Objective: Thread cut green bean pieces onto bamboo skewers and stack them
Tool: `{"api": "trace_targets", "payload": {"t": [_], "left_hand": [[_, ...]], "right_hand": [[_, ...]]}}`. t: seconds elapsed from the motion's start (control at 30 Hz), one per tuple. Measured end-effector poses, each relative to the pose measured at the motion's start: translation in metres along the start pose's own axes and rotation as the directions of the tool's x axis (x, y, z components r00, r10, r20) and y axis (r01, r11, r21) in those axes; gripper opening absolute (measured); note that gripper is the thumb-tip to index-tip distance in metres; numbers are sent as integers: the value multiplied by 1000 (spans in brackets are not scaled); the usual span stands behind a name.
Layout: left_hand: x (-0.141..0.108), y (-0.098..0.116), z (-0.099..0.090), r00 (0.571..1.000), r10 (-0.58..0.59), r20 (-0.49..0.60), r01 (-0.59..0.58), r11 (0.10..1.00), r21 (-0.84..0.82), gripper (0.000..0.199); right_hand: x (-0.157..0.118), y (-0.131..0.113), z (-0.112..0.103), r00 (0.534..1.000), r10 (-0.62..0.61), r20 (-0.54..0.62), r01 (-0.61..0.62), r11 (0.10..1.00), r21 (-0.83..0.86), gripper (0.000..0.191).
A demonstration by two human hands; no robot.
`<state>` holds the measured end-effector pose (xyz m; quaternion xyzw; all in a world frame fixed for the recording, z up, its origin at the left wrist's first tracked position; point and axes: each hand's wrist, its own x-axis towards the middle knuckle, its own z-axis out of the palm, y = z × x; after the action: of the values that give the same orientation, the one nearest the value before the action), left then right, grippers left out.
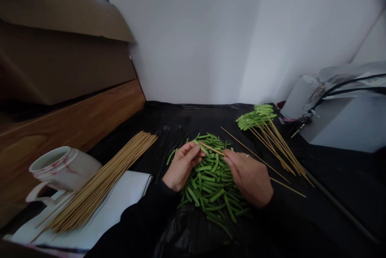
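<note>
My left hand [186,160] pinches a cut green bean piece [200,146] between thumb and fingers. My right hand [249,175] is closed around a bamboo skewer [213,149]. The skewer's front end meets the bean at my left fingertips; whether it has gone through I cannot tell. A thin length of skewer sticks out behind my right hand. Below both hands lies a loose pile of cut green beans [208,183]. At the back right rest skewers threaded with beans [256,117], their bare sticks pointing toward me.
A thick bundle of bare skewers [102,183] leans across a white mug [64,167] and a folded white sheet [129,189] on the left. One lone skewer [253,153] lies right of the pile. Black plastic [177,117] covers the surface. A cardboard box [66,56] stands left.
</note>
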<state>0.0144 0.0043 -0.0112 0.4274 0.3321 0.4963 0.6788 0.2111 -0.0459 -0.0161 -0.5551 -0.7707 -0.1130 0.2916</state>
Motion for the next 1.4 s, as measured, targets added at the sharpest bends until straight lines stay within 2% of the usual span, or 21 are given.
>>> {"api": "trace_targets", "payload": {"t": [0.2, 0.43, 0.73, 1.4], "left_hand": [[-1, 3, 0, 998, 5, 57, -4, 1000, -19, 18], [1, 4, -2, 999, -36, -40, 31, 992, -121, 33], [2, 3, -2, 995, -46, -91, 26, 977, -210, 22], [4, 3, -3, 992, -59, -109, 32, 972, -231, 22]], "right_hand": [[-4, 2, 4, 996, -71, -45, 75, 993, 92, 35], [-5, 2, 5, 994, -92, -58, 95, 995, 44, 35], [-6, 3, 7, 990, -113, -84, 116, 993, 34, 35], [-5, 2, 6, 991, -108, -76, 111, 993, 30, 35]]}}
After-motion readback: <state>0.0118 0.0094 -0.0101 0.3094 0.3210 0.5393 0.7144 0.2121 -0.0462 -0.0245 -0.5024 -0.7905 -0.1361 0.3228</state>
